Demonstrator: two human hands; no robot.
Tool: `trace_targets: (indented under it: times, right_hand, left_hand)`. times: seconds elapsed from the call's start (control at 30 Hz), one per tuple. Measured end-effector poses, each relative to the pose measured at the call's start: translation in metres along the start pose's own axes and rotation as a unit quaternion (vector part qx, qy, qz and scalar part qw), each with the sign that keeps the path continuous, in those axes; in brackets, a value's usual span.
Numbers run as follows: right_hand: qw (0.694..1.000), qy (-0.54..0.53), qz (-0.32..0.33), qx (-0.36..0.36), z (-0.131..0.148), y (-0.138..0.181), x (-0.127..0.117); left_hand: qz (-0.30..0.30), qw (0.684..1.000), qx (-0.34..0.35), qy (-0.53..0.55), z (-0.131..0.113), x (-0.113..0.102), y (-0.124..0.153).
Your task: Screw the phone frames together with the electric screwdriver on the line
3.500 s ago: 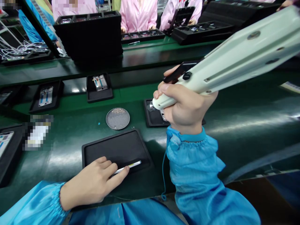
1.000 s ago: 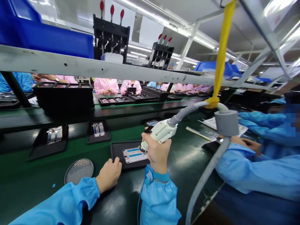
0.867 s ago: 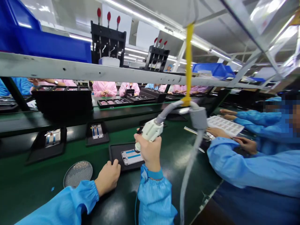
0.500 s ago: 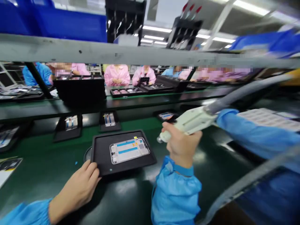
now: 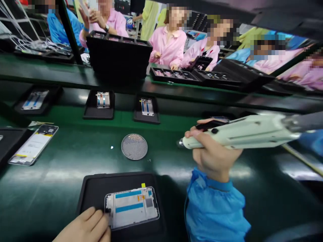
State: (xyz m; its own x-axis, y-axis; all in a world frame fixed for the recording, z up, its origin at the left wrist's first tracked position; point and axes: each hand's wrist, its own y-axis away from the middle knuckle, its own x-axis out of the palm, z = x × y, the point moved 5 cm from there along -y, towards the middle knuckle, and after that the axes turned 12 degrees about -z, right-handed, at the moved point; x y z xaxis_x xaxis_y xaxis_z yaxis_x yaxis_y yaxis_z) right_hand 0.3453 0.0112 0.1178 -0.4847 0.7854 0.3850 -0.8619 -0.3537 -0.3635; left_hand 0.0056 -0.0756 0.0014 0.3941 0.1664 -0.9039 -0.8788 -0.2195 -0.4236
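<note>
The right hand [image 5: 214,151] is wrapped firmly around a pale power driver [image 5: 254,131], its tip pointing left above the green bench [image 5: 164,168]. The left hand [image 5: 87,227], fingers curled, is at the left end of the phone frame [image 5: 130,215]; whether it pinches it, I cannot tell. The frame lies in a black tray [image 5: 94,190], left of the right hand and nearer the wearer.

Phone frame [image 5: 132,215] in the near tray [image 5: 93,191], dish [image 5: 134,156] behind, power screwdriver [image 5: 254,132] right of the dish
</note>
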Motion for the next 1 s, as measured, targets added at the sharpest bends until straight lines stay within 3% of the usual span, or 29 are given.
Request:
trace_targets:
  times: [0.1, 0.2, 0.5, 0.63, 0.8, 1.0]
  right_hand:
    - [0.994, -0.003, 0.092, 0.06, -0.023, 0.029, 0.021]
    - [0.982, -0.015, 0.157, 0.1, -0.041, 0.052, 0.04]
    - [0.965, -0.02, 0.232, 0.121, -0.076, 0.081, 0.09]
    - [0.959, -0.001, 0.248, 0.136, -0.088, 0.09, 0.093]
    - [0.96, 0.022, 0.248, 0.129, -0.095, 0.092, 0.089]
    - [0.961, 0.036, 0.239, 0.132, -0.098, 0.092, 0.088]
  left_hand:
    - [-0.006, 0.999, 0.031, 0.014, 0.013, 0.002, -0.049]
    - [-0.021, 0.998, 0.047, 0.031, 0.023, 0.009, -0.068]
    - [-0.062, 0.994, 0.03, 0.086, 0.04, 0.034, -0.058]
    - [-0.067, 0.993, -0.004, 0.102, 0.043, 0.038, -0.06]
    - [-0.063, 0.993, 0.009, 0.099, 0.04, 0.042, -0.06]
    - [-0.083, 0.992, -0.021, 0.097, 0.045, 0.035, -0.064]
